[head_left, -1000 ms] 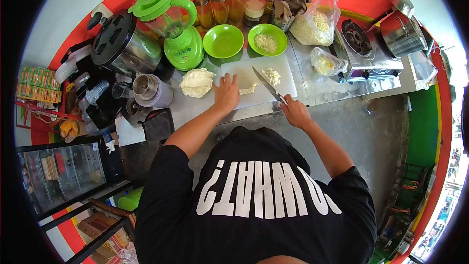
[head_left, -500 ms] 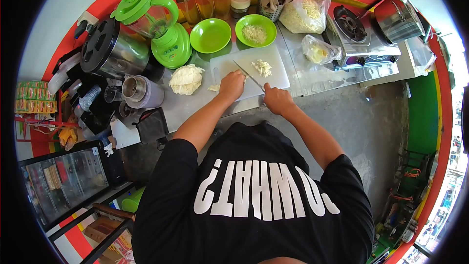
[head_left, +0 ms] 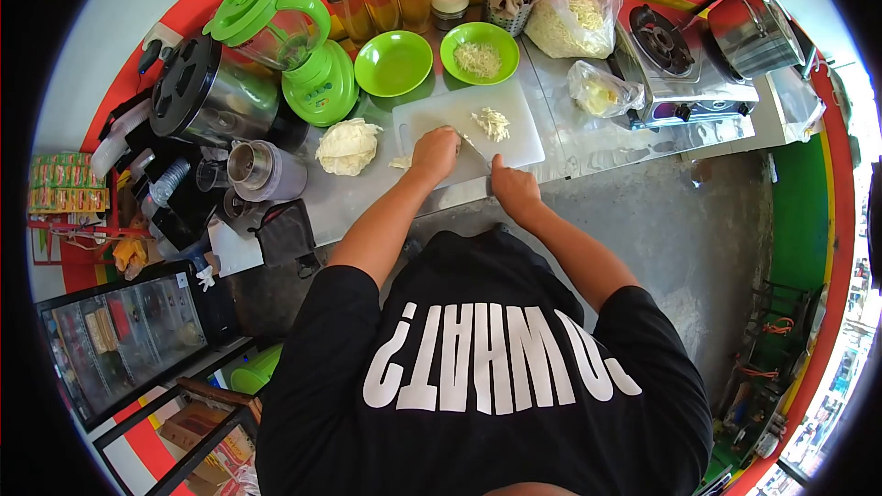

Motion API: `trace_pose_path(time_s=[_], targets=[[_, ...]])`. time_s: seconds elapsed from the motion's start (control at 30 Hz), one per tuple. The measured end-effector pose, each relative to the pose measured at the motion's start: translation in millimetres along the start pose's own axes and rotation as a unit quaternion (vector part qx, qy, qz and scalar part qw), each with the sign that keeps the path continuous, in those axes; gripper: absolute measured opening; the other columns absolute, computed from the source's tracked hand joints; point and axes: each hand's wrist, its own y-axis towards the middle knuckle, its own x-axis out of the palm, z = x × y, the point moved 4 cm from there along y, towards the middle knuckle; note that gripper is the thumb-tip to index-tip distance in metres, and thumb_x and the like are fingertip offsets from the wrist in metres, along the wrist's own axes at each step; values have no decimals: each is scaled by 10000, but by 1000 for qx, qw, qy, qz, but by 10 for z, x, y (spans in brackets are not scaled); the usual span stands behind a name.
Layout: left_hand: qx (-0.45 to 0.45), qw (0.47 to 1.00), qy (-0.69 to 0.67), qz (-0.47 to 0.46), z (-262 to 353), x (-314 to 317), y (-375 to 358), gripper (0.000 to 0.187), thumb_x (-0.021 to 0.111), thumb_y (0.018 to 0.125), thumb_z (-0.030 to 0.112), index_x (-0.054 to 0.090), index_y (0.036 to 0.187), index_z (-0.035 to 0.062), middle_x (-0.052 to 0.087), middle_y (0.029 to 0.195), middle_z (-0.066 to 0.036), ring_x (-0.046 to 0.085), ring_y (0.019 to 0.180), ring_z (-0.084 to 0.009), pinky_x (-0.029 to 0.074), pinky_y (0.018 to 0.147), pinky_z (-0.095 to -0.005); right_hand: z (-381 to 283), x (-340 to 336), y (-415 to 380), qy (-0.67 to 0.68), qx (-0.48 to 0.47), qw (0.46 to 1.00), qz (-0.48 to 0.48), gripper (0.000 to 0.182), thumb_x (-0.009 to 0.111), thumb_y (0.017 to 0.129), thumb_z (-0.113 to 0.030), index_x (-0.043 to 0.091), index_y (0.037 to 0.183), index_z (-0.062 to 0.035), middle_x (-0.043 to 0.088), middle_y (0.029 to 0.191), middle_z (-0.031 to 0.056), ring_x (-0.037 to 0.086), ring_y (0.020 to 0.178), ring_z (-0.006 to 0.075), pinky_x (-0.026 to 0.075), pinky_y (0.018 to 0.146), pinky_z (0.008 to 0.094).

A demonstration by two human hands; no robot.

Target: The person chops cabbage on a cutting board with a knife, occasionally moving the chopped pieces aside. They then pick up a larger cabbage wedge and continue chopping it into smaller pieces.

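Observation:
My right hand (head_left: 516, 189) is closed round the handle of a knife (head_left: 477, 151), whose blade slants up and left over the white cutting board (head_left: 524, 133). Close to the blade, my left hand (head_left: 435, 154) is closed and presses down on the board, holding a pale piece of cabbage mostly hidden under its fingers. A small pile of shredded cabbage (head_left: 493, 125) lies on the board right of the blade. Left of my left wrist is a pale scrap (head_left: 401, 163). A cut head of cabbage (head_left: 348, 148) sits on the steel counter, left of the board.
Behind the board stand a green plate (head_left: 393, 64) and another green plate (head_left: 457, 46) with shreds on it. A green blender (head_left: 317, 83) and oil bottles (head_left: 379, 0) are at the back left. Rightward are bagged shreds (head_left: 560, 32), a small bag (head_left: 602, 92) and a gas stove (head_left: 689, 83).
The knife has drawn back, so less of its blade shows beyond my left hand. My right hand has shifted slightly left. The shredded pile looks much the same.

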Motion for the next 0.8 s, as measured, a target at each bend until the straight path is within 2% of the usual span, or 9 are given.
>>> trace_pose_path(time_s=[0.07,0.13,0.27,0.33,0.57,0.77,0.8], targets=[[-2,1000,1,5,-16,-5,-4,92,641,781,39,732,793,48,690,935,-148,682,897,-378,548,778,-485,8,-13,126,13,-11,1000,13,189,563,953,-100,508,1114,-17,758,875,202,771,823,346,609,680,440],[3,1000,6,4,-19,25,-23,93,641,782,38,732,796,47,689,932,-147,682,897,-378,547,777,-484,-26,-170,166,-19,-46,998,50,149,508,1000,-160,521,1090,-42,766,843,155,776,789,313,608,683,435],[-7,1000,5,24,-6,25,-41,95,641,799,44,735,808,45,688,935,-144,680,899,-379,547,786,-481,-110,-248,41,-22,-43,999,26,146,503,1007,-156,515,1098,-42,767,838,155,777,786,312,610,687,434],[-12,1000,-2,27,0,2,-57,99,638,807,45,737,813,44,689,938,-143,679,900,-379,547,790,-481,-116,-54,11,-3,2,1000,19,142,505,1013,-155,517,1102,-45,769,858,161,778,799,310,612,695,428],[-6,1000,-5,20,-34,30,-61,80,646,817,38,724,834,40,689,943,-144,678,921,-374,548,799,-483,-222,-100,103,0,-9,999,48,142,522,1007,-144,510,1104,-41,772,849,153,781,803,300,614,702,415],[-34,998,-22,46,-8,22,-61,87,663,827,49,722,891,45,693,956,-144,675,933,-379,547,803,-483,-247,-24,51,13,16,1000,18,161,552,988,-119,503,1117,-35,775,880,161,782,817,301,615,708,413],[-36,998,-23,48,3,34,-70,99,668,832,54,726,913,49,696,965,-142,675,935,-378,547,803,-485,-243,9,69,35,27,999,12,160,539,988,-119,502,1113,-27,769,899,178,778,836,323,614,726,426]])
